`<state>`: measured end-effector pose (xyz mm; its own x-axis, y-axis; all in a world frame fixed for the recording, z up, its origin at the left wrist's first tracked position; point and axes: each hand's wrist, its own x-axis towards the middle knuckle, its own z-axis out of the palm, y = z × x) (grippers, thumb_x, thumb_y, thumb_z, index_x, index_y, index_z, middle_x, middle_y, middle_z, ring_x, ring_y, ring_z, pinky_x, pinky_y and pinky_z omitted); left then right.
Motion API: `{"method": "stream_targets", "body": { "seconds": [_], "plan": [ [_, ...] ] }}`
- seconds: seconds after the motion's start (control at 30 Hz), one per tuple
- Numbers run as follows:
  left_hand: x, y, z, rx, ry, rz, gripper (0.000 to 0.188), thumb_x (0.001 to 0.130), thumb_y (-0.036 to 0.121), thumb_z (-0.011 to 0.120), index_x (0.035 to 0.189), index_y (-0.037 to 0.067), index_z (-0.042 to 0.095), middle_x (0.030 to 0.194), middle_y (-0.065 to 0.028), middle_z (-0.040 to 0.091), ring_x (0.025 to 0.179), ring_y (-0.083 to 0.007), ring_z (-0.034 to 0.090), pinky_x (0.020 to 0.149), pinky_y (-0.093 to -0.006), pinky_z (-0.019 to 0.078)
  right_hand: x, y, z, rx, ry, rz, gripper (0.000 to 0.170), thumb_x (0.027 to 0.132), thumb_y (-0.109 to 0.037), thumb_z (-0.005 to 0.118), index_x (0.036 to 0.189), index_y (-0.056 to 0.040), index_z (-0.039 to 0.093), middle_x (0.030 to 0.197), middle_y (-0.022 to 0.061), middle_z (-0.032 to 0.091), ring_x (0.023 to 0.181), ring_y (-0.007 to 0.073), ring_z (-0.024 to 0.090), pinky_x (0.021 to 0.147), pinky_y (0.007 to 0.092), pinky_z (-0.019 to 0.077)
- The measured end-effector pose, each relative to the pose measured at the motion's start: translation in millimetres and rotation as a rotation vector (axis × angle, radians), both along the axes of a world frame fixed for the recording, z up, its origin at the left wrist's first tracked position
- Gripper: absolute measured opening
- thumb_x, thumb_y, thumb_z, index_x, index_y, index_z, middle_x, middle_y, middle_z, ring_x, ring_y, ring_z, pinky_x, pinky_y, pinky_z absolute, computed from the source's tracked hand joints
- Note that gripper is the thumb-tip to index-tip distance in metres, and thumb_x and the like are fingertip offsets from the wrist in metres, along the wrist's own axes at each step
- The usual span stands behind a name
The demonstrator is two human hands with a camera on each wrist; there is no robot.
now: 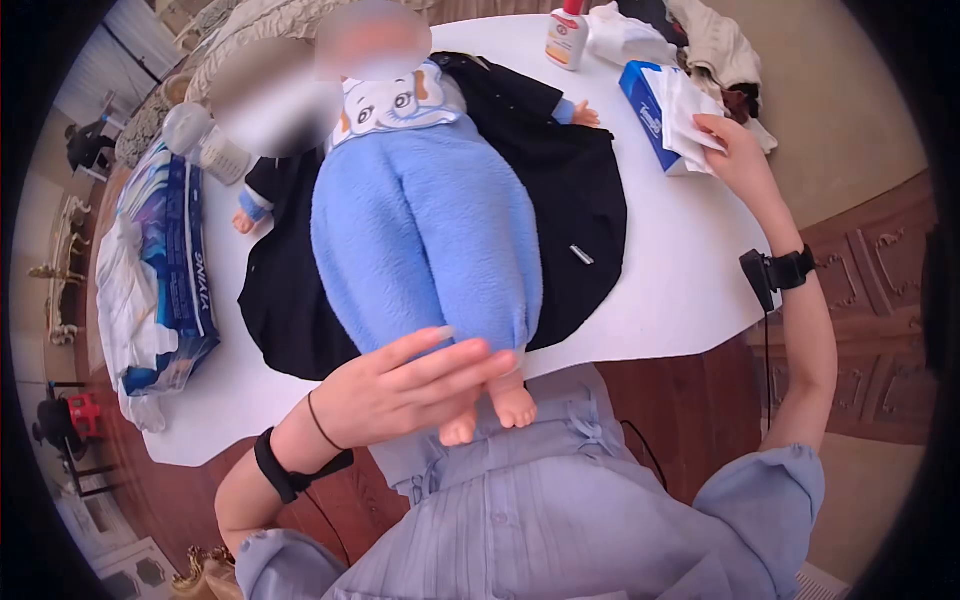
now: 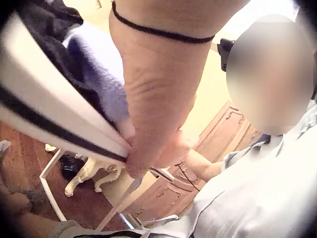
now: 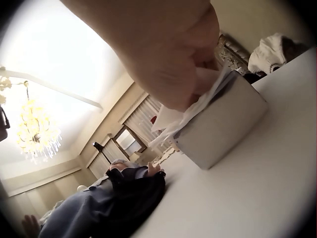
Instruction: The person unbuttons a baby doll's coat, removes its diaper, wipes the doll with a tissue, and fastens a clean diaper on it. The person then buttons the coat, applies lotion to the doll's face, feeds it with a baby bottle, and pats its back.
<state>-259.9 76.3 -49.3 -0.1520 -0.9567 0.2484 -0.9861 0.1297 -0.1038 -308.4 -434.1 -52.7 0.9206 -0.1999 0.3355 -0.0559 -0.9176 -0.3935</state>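
A baby doll in fluffy blue trousers (image 1: 430,215) lies on its back on a spread black garment (image 1: 585,190). Its bare feet (image 1: 514,405) point toward the person. My left hand (image 1: 395,390) is over the doll's lower legs, fingers straight, partly covering one leg. To the far right, my right hand (image 1: 745,160) pinches a white tissue (image 1: 690,112) at the top of a blue tissue box (image 1: 643,112). In the right wrist view, thumb and fingers meet on the tissue just above the box (image 3: 228,119).
On the white table (image 1: 690,260), a blue pack of diapers (image 1: 180,270) stands left with a white cloth (image 1: 130,300) over it. Near it is a baby bottle (image 1: 215,150). At the back right are a red-capped bottle (image 1: 566,40) and piled clothes (image 1: 715,45).
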Motion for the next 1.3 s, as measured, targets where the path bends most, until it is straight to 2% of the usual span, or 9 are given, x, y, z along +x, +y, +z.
{"method": "stream_targets", "body": {
  "seconds": [0.13, 0.43, 0.5, 0.6, 0.67, 0.8, 1.03, 1.2, 1.3],
  "plan": [
    [3, -25, 7, 0.103, -0.029, -0.107, 0.047, 0.083, 0.019, 0.055, 0.126, 0.000, 0.057, 0.149, -0.0049, 0.043, 0.144, -0.0201, 0.028, 0.119, -0.0362, 0.0237, 3, -7, -1, -0.062, -0.020, 0.000, 0.031, 0.083, 0.002, 0.059, 0.113, 0.0023, 0.065, 0.113, 0.0168, 0.066, 0.103, 0.0292, 0.065, 0.091, 0.0324, 0.0499],
    [10, -45, -1, 0.158, 0.192, -0.302, 0.054, 0.074, 0.024, 0.057, 0.119, -0.006, 0.056, 0.133, -0.0130, 0.052, 0.134, -0.0279, 0.042, 0.118, -0.0412, 0.0283, 12, -6, 14, -0.250, -0.019, 0.026, 0.028, 0.085, 0.001, 0.056, 0.113, -0.0004, 0.064, 0.110, 0.0164, 0.064, 0.101, 0.0327, 0.063, 0.089, 0.0342, 0.0481],
    [12, -45, -3, 0.093, 0.154, -0.353, 0.042, 0.078, 0.024, 0.054, 0.108, -0.005, 0.061, 0.123, -0.0130, 0.052, 0.127, -0.0270, 0.045, 0.119, -0.0404, 0.0249, 13, -4, 27, -0.337, -0.079, 0.025, 0.029, 0.085, 0.000, 0.057, 0.113, -0.0013, 0.064, 0.109, 0.0166, 0.064, 0.100, 0.0326, 0.063, 0.090, 0.0337, 0.0479],
    [15, -45, -8, 0.049, 0.217, -0.408, 0.036, 0.078, 0.023, 0.054, 0.100, -0.004, 0.063, 0.122, -0.0133, 0.052, 0.124, -0.0265, 0.048, 0.118, -0.0420, 0.0264, 9, 26, 61, -0.113, -0.292, -0.030, 0.022, 0.090, -0.005, 0.057, 0.110, 0.0019, 0.064, 0.105, 0.0140, 0.068, 0.098, 0.0273, 0.066, 0.089, 0.0312, 0.0480],
    [16, -46, -10, 0.040, 0.224, -0.426, 0.034, 0.078, 0.022, 0.054, 0.097, -0.004, 0.064, 0.122, -0.0136, 0.052, 0.124, -0.0270, 0.048, 0.118, -0.0425, 0.0264, 8, 44, 77, 0.536, -0.334, -0.106, 0.022, 0.096, -0.013, 0.058, 0.108, 0.0038, 0.065, 0.103, 0.0101, 0.070, 0.097, 0.0199, 0.067, 0.085, 0.0284, 0.0497],
    [19, -49, -16, 0.008, 0.292, -0.493, 0.032, 0.076, 0.020, 0.057, 0.094, -0.006, 0.063, 0.119, -0.0152, 0.053, 0.123, -0.0287, 0.048, 0.118, -0.0438, 0.0259, 0, 80, 63, 1.138, -0.190, -0.103, 0.037, 0.095, -0.019, 0.062, 0.125, 0.0018, 0.055, 0.114, 0.0090, 0.065, 0.100, 0.0183, 0.066, 0.084, 0.0352, 0.0557],
    [16, -46, -3, 0.013, 0.389, -0.504, 0.028, 0.071, 0.018, 0.059, 0.084, -0.005, 0.064, 0.121, -0.0196, 0.055, 0.119, -0.0331, 0.052, 0.114, -0.0498, 0.0329, -2, 150, 28, 1.454, -0.162, -0.054, 0.046, 0.096, -0.013, 0.058, 0.137, 0.0001, 0.042, 0.129, 0.0126, 0.057, 0.113, 0.0225, 0.062, 0.090, 0.0383, 0.0556],
    [15, -52, 23, -0.099, 0.408, -0.461, 0.021, 0.065, 0.023, 0.060, 0.067, 0.003, 0.065, 0.119, -0.0179, 0.057, 0.117, -0.0325, 0.053, 0.111, -0.0537, 0.0323, -3, 176, 26, 1.478, -0.190, -0.084, 0.041, 0.095, -0.012, 0.058, 0.132, 0.0009, 0.045, 0.124, 0.0127, 0.058, 0.109, 0.0215, 0.062, 0.089, 0.0385, 0.0546],
    [25, -54, 62, -0.067, 0.567, -0.398, 0.019, 0.065, 0.025, 0.066, 0.068, 0.006, 0.066, 0.119, -0.0162, 0.060, 0.116, -0.0330, 0.053, 0.108, -0.0548, 0.0334, -4, 184, 23, 1.485, -0.258, -0.053, 0.040, 0.095, -0.012, 0.058, 0.132, 0.0002, 0.046, 0.124, 0.0114, 0.059, 0.110, 0.0210, 0.062, 0.091, 0.0374, 0.0524]
  ]
}}
